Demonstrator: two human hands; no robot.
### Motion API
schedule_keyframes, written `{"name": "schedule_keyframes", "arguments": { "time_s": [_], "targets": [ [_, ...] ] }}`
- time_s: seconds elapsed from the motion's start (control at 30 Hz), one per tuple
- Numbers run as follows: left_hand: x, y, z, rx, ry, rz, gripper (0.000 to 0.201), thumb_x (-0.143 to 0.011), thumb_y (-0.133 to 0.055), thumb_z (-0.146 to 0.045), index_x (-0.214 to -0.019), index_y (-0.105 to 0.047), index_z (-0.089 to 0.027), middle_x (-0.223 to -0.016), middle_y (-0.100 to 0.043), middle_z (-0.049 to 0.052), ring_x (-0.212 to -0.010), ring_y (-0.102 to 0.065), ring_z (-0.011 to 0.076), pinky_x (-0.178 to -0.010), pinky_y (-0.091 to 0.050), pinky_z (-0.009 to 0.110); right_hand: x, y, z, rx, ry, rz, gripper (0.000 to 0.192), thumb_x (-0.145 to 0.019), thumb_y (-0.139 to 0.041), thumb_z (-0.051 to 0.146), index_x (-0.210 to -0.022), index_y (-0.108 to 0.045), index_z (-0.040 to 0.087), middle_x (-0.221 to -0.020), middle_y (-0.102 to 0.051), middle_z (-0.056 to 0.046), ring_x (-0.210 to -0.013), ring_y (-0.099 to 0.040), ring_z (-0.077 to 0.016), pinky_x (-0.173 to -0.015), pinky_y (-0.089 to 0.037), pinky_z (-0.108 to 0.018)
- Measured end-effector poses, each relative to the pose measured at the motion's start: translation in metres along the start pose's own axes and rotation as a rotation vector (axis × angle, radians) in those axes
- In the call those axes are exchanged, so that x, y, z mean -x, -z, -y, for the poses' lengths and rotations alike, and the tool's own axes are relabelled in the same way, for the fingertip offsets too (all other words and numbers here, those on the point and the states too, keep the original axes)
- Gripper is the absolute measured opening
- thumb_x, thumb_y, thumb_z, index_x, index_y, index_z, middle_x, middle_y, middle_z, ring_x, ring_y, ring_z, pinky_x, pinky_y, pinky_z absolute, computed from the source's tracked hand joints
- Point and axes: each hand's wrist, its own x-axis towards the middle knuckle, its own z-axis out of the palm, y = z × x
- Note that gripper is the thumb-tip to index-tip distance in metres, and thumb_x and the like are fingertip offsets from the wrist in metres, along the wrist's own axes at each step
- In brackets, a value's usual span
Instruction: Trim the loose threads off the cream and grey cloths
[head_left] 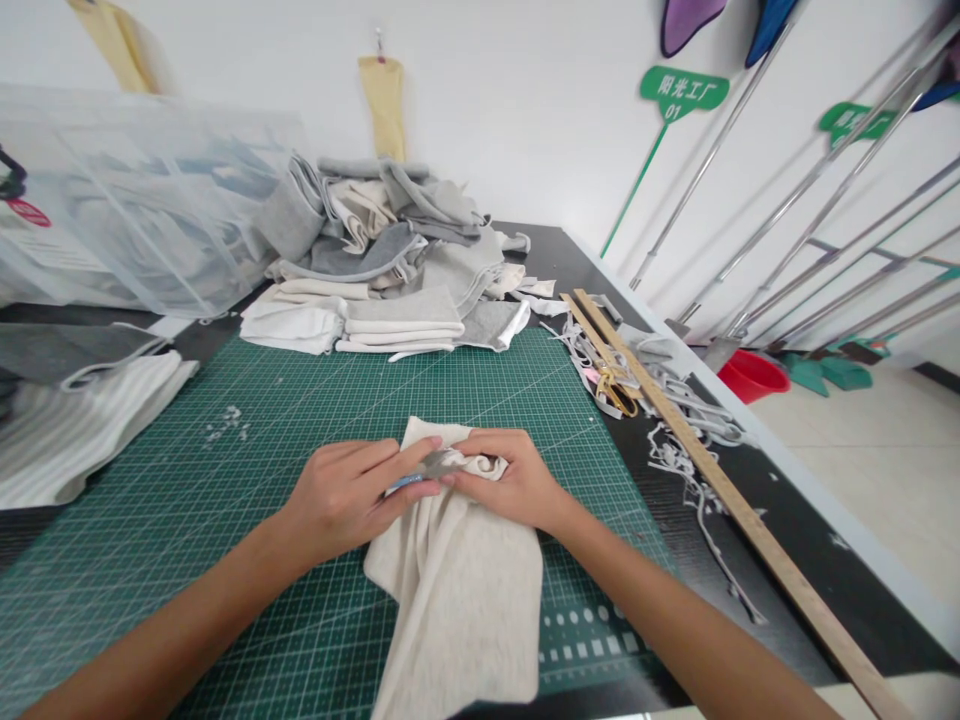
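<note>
A cream knit cloth piece (pixel 461 590) lies on the green cutting mat (pixel 315 420), its near end hanging toward me. My left hand (pixel 349 495) rests on the cloth's upper left and pinches a small metal tool with a blue part (pixel 424 470), probably thread snips. My right hand (pixel 506 478) grips the bunched top edge of the cloth, fingertips meeting the left hand's. The tool is mostly hidden between the fingers.
A heap of grey and cream fabric pieces (pixel 390 260) sits at the mat's far edge. Striped cloth (pixel 67 430) lies left, clear plastic bags (pixel 127 200) behind. A long wooden ruler (pixel 712 480), yellow-handled scissors (pixel 615 385) and fabric scraps (pixel 690 470) lie right, near the table edge.
</note>
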Motion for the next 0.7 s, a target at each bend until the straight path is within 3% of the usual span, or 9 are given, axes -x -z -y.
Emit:
{"name": "schedule_keyframes", "arguments": {
  "time_s": [0.5,0.7],
  "targets": [
    [0.0003,0.0022,-0.0021,-0.010,0.008,0.022,0.036,-0.088,-0.070,-0.027,-0.121,-0.062,-0.016,-0.087,-0.073,0.000,-0.069,-0.067,0.0113,-0.066,-0.052,0.026,0.0024,-0.0029,0.0027,0.061,0.021,-0.014,0.008,-0.080,-0.071,0.022,-0.079,-0.073,0.015,-0.069,-0.073,-0.003,-0.059,-0.064,-0.0131,-0.058,-0.047,-0.022],
    [0.0006,0.0032,-0.0010,-0.014,0.012,0.039,0.032,-0.089,-0.068,-0.027,-0.118,-0.062,-0.016,-0.092,-0.074,0.002,-0.068,-0.068,0.0123,-0.063,-0.051,0.026,0.0020,-0.0026,0.0062,0.081,-0.037,0.033,0.012,-0.083,-0.067,0.025,-0.079,-0.073,0.016,-0.069,-0.072,-0.004,-0.060,-0.063,-0.0139,-0.058,-0.047,-0.024]
  ]
}}
